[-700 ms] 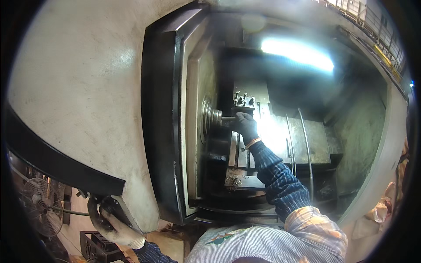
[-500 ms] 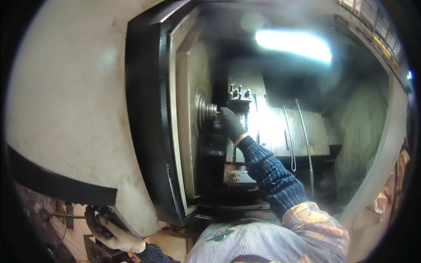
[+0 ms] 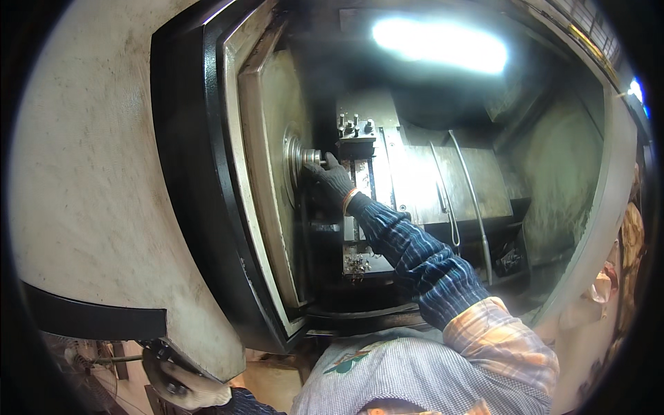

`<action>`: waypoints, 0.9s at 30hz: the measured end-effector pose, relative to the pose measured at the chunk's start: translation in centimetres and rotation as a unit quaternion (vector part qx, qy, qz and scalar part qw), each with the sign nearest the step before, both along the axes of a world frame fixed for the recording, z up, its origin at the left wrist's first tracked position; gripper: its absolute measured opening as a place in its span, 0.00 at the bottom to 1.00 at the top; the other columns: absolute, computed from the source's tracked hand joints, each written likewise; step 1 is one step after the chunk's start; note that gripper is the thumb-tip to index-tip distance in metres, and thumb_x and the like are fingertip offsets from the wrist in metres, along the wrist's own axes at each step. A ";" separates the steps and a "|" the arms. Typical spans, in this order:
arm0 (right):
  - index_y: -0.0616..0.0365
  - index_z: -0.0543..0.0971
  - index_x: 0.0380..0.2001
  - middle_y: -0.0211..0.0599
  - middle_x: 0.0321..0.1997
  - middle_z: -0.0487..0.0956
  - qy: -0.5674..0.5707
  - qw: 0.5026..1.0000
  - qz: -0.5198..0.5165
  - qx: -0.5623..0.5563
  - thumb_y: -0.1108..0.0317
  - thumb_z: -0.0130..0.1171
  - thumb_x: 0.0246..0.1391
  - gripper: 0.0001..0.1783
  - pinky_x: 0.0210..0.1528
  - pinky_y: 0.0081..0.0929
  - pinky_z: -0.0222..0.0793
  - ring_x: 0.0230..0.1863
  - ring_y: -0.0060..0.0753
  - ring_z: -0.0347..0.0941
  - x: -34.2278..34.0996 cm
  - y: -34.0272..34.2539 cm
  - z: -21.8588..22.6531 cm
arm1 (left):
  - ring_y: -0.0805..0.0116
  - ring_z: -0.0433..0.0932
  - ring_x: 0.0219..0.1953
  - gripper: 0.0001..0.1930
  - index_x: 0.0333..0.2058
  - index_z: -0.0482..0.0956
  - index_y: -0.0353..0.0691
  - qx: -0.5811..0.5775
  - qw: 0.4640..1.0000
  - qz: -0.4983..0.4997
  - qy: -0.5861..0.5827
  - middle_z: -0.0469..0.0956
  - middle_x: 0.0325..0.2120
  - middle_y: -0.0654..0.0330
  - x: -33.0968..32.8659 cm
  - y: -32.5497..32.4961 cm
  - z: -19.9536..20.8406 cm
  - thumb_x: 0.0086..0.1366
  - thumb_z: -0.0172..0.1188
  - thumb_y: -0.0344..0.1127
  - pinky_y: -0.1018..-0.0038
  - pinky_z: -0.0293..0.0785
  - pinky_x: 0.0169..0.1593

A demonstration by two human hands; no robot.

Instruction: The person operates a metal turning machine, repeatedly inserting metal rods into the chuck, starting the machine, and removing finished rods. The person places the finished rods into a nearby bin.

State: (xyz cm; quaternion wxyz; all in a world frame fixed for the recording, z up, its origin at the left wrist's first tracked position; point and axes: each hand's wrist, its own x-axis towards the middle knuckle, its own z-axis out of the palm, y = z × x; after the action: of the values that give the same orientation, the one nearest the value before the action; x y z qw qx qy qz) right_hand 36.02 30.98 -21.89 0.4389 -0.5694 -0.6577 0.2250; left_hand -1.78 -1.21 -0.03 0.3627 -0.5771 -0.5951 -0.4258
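Observation:
My right hand (image 3: 333,178), in a dark glove, reaches into the lathe. Its fingers are closed in a pinch on a small metal pin (image 3: 323,162) at the front of the round steel collet chuck (image 3: 311,157). The glove covers most of the pin, so I cannot tell how far it sits in the chuck. At the lower left, my left hand (image 3: 185,386), in a pale glove with dark fingers, curls up at the underside of the machine's cream front panel (image 3: 207,346). Whatever those fingers hold is hidden in shadow.
Right of the chuck stands a tool block (image 3: 356,135) with several bolts. A lower block (image 3: 358,264) carries metal chips. Two thin bent rods (image 3: 474,200) lean over the slide plate. The black door edge (image 3: 200,173) rises at the left; a bright lamp (image 3: 443,45) glares above.
The whole view has shifted, carrying the machine left and slightly up in the picture. My right hand stays at the chuck, its fingers now nearer to the chuck's face. My left hand keeps its place under the panel.

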 end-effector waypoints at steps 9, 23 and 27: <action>0.37 0.72 0.67 0.54 0.56 0.77 -0.104 0.972 -0.097 -0.187 0.45 0.60 0.61 0.32 0.55 0.48 0.75 0.59 0.55 0.74 2.4 -2.8 10.6 | 0.51 0.82 0.50 0.13 0.49 0.80 0.23 -0.066 0.984 -0.051 -0.160 0.82 0.48 0.42 1.2 -0.3 0.9 0.75 0.53 0.29 0.61 0.81 0.53; 0.54 0.83 0.37 0.43 0.40 0.83 -0.403 0.905 -0.108 -0.075 0.64 0.63 0.54 0.09 0.34 0.41 0.82 0.36 0.48 0.84 3.0 -20.5 6.9 | 0.54 0.83 0.47 0.15 0.53 0.77 0.22 0.014 0.987 -0.063 -0.145 0.81 0.49 0.42 0.5 1.4 1.8 0.77 0.51 0.29 0.67 0.84 0.47; 0.53 0.81 0.42 0.50 0.42 0.82 -0.317 0.926 -0.094 -0.182 0.58 0.62 0.58 0.14 0.42 0.50 0.80 0.43 0.56 0.82 0.9 -27.2 6.9 | 0.55 0.83 0.48 0.14 0.52 0.77 0.22 0.007 0.991 -0.051 -0.125 0.81 0.50 0.42 0.4 1.2 -0.4 0.77 0.52 0.29 0.67 0.84 0.49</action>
State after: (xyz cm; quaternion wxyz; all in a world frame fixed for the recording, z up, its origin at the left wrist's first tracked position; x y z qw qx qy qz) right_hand 36.88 3.79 -14.96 0.1153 -0.7400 -0.6540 0.1066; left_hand -1.41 -0.02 -0.47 0.2676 -0.5468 -0.6020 -0.5168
